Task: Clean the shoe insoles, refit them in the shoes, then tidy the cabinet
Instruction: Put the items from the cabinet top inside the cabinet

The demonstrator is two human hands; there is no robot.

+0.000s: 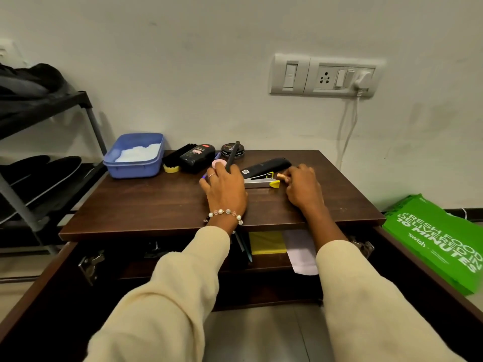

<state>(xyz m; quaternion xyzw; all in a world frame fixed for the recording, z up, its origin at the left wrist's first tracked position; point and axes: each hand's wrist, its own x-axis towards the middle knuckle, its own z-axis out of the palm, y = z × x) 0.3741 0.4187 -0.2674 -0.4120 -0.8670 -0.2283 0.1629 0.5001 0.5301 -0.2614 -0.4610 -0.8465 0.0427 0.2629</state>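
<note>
Cream sleeves reach over the open cabinet (130, 226). Left hand (224, 190) grasps a dark pen (232, 155); right hand (303, 186) pinches a copper tube (282, 176) beside the stapler (261, 180). Crowded surface items could get knocked off.

Home corner: shoe rack (39, 131), low wooden cabinet (156, 205), wall sockets (324, 75).

Both arms wear long cream knit sleeves, loose, ending at the wrists. The left hand (226, 190) carries a thin silver ring (211, 175) and a wrist bracelet (226, 215) of pearl and clear beads. The right hand (303, 189) shows nothing worn.
</note>
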